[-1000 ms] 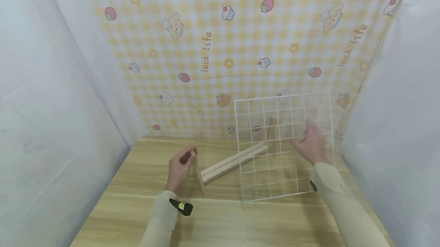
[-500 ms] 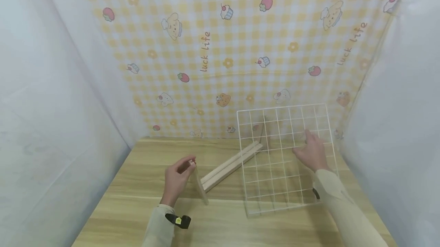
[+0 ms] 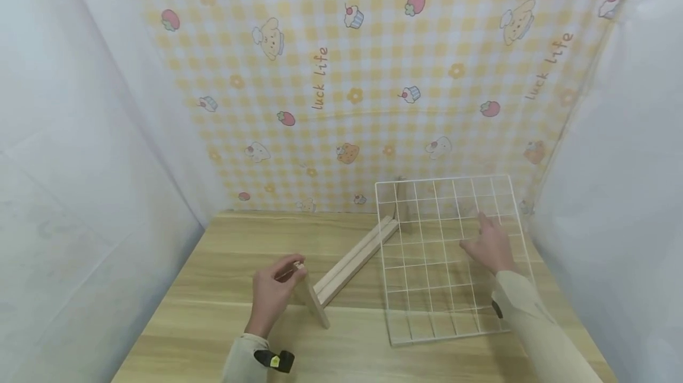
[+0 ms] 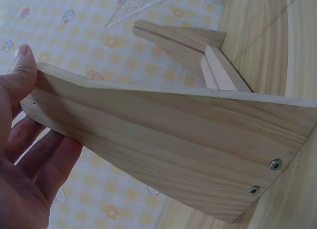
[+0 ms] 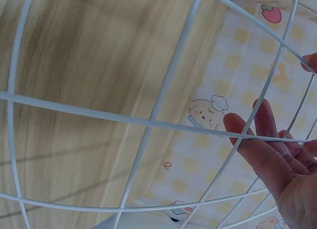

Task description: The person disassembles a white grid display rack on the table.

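Observation:
My left hand [image 3: 273, 294] grips the top end of a wooden side panel [image 4: 173, 130], thumb on one edge and fingers on the other. This panel belongs to a wooden stand, whose paired bars [image 3: 357, 261] run back to a second side panel [image 4: 178, 40]. Two metal screws [image 4: 276, 164] show low on the near panel. On the right, my right hand [image 3: 488, 246] holds a white wire grid panel [image 5: 151, 123] by its inner wires, with several fingers among them. The grid leans back, its upper left part in front of the stand's far end.
The stand rests on a wood-grain tabletop [image 3: 213, 288]. Behind it hangs a yellow checked cloth [image 3: 331, 128] with cartoon prints. White sheets [image 3: 123, 193] close in the left and right sides.
The grid has come down and nearer to me, tilting back more. My left hand has drawn the stand's near end toward me, and its far end has swung left.

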`<state>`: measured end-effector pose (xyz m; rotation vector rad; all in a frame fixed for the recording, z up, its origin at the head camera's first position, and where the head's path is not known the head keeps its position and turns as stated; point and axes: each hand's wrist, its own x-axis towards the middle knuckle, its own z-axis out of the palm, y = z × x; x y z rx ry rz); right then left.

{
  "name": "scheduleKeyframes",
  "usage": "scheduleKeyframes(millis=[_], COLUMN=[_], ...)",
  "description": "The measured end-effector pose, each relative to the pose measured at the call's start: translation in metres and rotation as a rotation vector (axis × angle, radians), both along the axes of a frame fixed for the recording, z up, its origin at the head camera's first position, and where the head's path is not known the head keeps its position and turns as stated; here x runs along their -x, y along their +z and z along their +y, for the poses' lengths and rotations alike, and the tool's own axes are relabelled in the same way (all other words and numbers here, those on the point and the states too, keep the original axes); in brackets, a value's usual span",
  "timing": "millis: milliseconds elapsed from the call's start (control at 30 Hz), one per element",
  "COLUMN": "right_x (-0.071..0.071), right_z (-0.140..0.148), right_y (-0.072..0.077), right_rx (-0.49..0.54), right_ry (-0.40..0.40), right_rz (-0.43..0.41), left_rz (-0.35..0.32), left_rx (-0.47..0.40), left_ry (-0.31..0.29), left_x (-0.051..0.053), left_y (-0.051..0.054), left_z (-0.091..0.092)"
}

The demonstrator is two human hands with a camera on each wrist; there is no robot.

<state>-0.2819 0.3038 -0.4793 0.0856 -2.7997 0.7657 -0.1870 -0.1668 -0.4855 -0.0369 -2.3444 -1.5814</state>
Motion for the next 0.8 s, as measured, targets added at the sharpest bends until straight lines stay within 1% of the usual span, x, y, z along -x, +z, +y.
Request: scheduleKeyframes(millis=[233, 333, 467, 600, 733, 800], right_x=[0.000, 0.001, 0.002, 0.003, 0.004, 0.004], right_z=[-0.001, -0.001, 0.001, 0.001, 0.002, 0.002], right_y=[-0.002, -0.003, -0.005, -0.009, -0.014, -0.016], right_rx=[-0.050, -0.065, -0.068, -0.081, -0.105, -0.121], right_ry=[0.014, 0.018, 0.025, 0.022, 0.016, 0.014], right_rz=[-0.055, -0.078, -0.124, -0.165, -0.177, -0.179], left_rz=[0.028, 0.054, 0.127, 0.198, 0.263, 0.311], left_rx=[-0.049, -0.057, -0.065, -0.047, 0.001, 0.040], left_ry=[0.050, 0.072, 0.096, 0.126, 0.151, 0.157], left_x=[-0.017, -0.023, -0.028, -0.031, -0.034, -0.036], left_y=[-0.003, -0.003, -0.003, -0.005, -0.006, -0.007], left_z=[0.009, 0.014, 0.020, 0.026, 0.033, 0.036])
